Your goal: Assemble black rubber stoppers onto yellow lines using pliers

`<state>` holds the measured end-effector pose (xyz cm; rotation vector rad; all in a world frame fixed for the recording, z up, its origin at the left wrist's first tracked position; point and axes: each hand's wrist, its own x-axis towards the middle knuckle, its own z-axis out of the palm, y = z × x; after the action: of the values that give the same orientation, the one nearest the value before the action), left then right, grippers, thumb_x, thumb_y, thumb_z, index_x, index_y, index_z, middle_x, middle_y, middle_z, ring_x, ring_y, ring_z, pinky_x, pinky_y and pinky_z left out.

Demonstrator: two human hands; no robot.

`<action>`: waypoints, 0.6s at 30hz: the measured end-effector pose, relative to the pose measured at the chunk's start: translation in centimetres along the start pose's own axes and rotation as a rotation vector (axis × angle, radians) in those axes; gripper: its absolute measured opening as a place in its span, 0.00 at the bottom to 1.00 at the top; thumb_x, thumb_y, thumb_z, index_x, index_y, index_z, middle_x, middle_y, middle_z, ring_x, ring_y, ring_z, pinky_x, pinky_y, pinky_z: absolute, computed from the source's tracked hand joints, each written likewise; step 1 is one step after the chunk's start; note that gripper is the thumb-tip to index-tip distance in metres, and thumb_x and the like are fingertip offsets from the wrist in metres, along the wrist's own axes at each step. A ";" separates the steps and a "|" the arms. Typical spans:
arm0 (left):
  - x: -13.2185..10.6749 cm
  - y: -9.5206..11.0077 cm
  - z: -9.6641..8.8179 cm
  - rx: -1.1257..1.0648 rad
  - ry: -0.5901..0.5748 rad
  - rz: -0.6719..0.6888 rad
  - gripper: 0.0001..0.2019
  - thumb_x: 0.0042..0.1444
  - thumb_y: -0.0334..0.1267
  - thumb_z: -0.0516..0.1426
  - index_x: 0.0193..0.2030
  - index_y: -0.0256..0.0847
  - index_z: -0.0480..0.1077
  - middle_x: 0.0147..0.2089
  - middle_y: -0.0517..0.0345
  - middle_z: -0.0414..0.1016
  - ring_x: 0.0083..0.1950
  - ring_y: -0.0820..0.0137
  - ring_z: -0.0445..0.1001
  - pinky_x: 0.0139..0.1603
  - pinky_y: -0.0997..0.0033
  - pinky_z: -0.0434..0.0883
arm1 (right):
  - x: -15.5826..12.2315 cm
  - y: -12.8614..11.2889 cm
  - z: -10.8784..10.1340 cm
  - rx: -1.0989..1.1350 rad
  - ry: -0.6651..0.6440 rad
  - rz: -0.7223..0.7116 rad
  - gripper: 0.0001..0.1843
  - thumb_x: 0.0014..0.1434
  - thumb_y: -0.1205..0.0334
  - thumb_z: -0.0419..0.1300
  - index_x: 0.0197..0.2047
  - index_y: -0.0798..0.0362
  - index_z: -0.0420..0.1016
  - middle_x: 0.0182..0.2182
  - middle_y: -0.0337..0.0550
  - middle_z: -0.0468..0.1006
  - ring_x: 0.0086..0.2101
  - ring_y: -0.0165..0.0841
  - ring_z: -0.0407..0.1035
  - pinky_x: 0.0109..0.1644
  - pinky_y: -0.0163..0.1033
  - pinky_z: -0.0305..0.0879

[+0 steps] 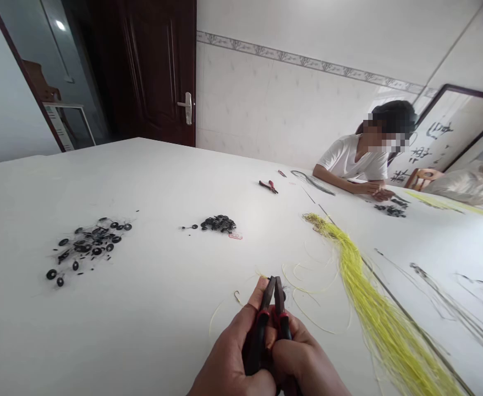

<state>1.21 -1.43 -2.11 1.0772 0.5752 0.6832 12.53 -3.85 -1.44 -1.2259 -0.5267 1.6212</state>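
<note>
A white worktop (142,319) fills the room, with a tiled wall (241,93) and one dark wooden door (154,71) behind it, and one person (351,162) in a white T-shirt leans on its far side. On it lie two heaps of black rings (84,247), one yellow hank (373,286) and one pair of red-handled pliers (268,186). The left hand (229,352) and right hand (303,357) press together, gripping a second pair of black-and-red pliers (280,297) tips up over the near part of the worktop, just beside loose yellow strands (307,308).
</note>
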 end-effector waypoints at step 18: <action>-0.3 0.0 0.3 0.009 0.028 0.054 0.40 0.45 0.21 0.53 0.64 0.48 0.44 0.49 0.55 0.65 0.53 0.66 0.63 0.57 0.63 0.56 | 0.1 0.4 -0.6 -0.011 -0.080 -0.058 0.09 0.28 0.74 0.46 0.17 0.53 0.57 0.12 0.30 0.59 0.15 0.22 0.50 0.19 0.32 0.42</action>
<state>1.24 -1.87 -1.98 1.0964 0.5753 0.7447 12.90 -4.02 -2.05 -1.1472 -0.6170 1.6256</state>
